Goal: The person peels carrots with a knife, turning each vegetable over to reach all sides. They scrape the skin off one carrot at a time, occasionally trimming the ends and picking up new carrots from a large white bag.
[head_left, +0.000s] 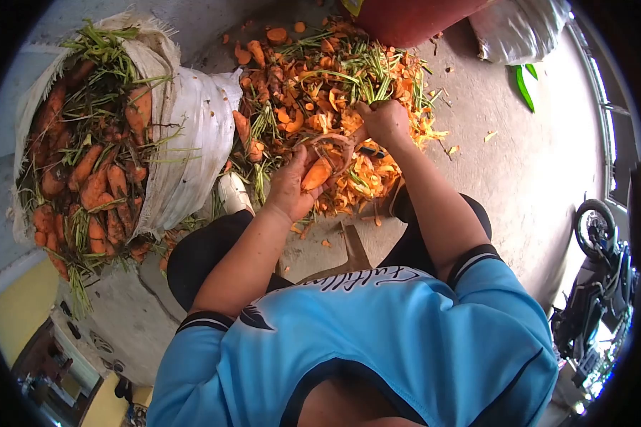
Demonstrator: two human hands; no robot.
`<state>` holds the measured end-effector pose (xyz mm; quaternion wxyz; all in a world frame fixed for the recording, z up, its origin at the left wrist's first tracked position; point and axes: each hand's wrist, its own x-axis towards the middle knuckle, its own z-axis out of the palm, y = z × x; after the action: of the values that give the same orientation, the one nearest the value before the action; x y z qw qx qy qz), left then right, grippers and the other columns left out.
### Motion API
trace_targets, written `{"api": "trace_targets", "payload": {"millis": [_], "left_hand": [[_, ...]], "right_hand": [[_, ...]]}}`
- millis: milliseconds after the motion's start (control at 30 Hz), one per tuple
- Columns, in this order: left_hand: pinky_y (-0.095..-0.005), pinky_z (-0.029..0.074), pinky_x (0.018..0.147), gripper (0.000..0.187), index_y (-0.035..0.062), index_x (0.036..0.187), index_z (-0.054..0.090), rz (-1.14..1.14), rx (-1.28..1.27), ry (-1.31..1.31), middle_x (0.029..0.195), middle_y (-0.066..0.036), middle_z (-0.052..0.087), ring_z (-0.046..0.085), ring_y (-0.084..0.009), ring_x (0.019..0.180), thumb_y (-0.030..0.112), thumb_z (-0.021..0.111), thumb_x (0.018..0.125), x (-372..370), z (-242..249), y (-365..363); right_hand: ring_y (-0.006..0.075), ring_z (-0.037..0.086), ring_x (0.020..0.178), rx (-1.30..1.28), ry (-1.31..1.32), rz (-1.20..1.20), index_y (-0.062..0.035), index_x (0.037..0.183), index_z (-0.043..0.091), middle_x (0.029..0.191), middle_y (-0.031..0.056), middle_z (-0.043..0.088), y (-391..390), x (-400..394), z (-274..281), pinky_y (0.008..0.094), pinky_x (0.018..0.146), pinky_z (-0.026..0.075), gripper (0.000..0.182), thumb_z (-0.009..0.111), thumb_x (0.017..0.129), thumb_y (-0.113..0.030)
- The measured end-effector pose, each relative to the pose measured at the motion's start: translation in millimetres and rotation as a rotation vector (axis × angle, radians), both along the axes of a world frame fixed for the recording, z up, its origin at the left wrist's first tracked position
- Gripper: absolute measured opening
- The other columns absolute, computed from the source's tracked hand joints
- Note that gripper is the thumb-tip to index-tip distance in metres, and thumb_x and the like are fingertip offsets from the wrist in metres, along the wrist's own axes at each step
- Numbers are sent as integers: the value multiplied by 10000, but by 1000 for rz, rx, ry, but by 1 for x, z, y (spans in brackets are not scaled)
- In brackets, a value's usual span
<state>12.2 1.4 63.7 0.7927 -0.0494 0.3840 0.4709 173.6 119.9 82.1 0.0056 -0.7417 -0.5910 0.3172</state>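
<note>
My left hand is closed around a partly peeled orange carrot, its thumb along one side. In my right hand is the handle of a peeler, whose brownish looped head lies against or just over the carrot; the exact contact is too small to tell. Under both hands spreads a heap of orange peelings mixed with green stalks and carrot pieces. Further back in that heap lie cut carrot ends and whole carrots.
A white woven sack at the left spills unpeeled carrots with green tops. Behind the heap stand a red container and a whitish sack. A green leaf lies on the concrete floor. A motorcycle is at the right.
</note>
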Motion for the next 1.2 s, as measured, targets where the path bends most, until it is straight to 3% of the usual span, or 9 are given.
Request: {"api": "trace_targets", "payload": {"millis": [233, 467, 533, 633, 700, 733, 900, 1033, 1200], "left_hand": [[-318, 443, 674, 228, 67, 1054, 482, -162, -24, -1, 1010, -75, 537, 534, -203, 858, 207, 434, 880, -4, 0, -7], [-210, 382, 531, 227, 69, 1072, 491, -133, 1, 103, 911, -63, 536, 491, -147, 671, 150, 413, 875, 0, 1, -2], [-199, 357, 495, 236, 74, 1081, 492, -145, -71, 83, 900, -58, 536, 477, -134, 642, 150, 404, 877, -3, -5, -3], [-196, 321, 459, 243, 79, 1081, 495, -303, 63, 30, 886, -48, 531, 445, -123, 601, 178, 401, 880, -11, -16, -5], [-198, 314, 457, 247, 86, 1077, 495, -241, -17, 72, 862, -41, 529, 434, -122, 593, 212, 408, 883, -7, -15, -9], [-199, 311, 455, 250, 89, 1075, 495, -211, -52, 95, 850, -38, 528, 428, -121, 589, 229, 411, 884, -5, -12, -8], [-219, 326, 467, 300, 91, 982, 495, -132, -193, 73, 779, -28, 482, 420, -132, 597, 362, 417, 880, -1, -5, 0], [-228, 343, 485, 336, 93, 905, 482, -116, -159, 75, 775, -26, 456, 431, -145, 633, 421, 418, 868, -1, -12, -3], [-228, 356, 491, 353, 100, 921, 483, -128, -122, 28, 769, -20, 466, 457, -143, 639, 442, 455, 843, 1, -5, 0]], "right_hand": [[301, 600, 725, 17, 44, 19, -19, 712, 639, 708, 176, 610, -5, 0, 0, 369, 703, 463, 382, 522, 749, -381], [282, 601, 655, -11, -4, -119, 25, 685, 618, 683, 159, 616, 14, 26, -6, 329, 636, 479, 444, 631, 688, -419], [273, 604, 653, -63, 117, -85, -9, 713, 642, 668, 152, 616, 0, 10, 18, 343, 658, 475, 409, 580, 732, -413], [251, 603, 635, 130, 16, 156, -53, 746, 664, 604, 128, 606, -21, -12, 10, 336, 668, 471, 373, 568, 748, -414], [220, 612, 665, -83, -12, 105, -79, 740, 655, 697, 128, 623, -5, 0, 12, 322, 652, 488, 360, 532, 769, -416], [216, 609, 635, 4, 83, -55, -69, 714, 652, 657, 113, 622, 3, 9, 8, 331, 617, 487, 349, 548, 759, -399], [250, 601, 593, 124, 117, -20, -3, 706, 641, 596, 143, 598, -5, 10, 12, 338, 616, 479, 356, 538, 757, -340], [281, 589, 574, 19, 270, -57, -2, 694, 636, 574, 156, 587, -10, 0, 20, 347, 610, 472, 348, 536, 748, -331], [274, 592, 573, 121, 122, -46, 16, 670, 619, 550, 156, 572, -6, 5, 12, 349, 609, 469, 360, 548, 750, -328]]}}
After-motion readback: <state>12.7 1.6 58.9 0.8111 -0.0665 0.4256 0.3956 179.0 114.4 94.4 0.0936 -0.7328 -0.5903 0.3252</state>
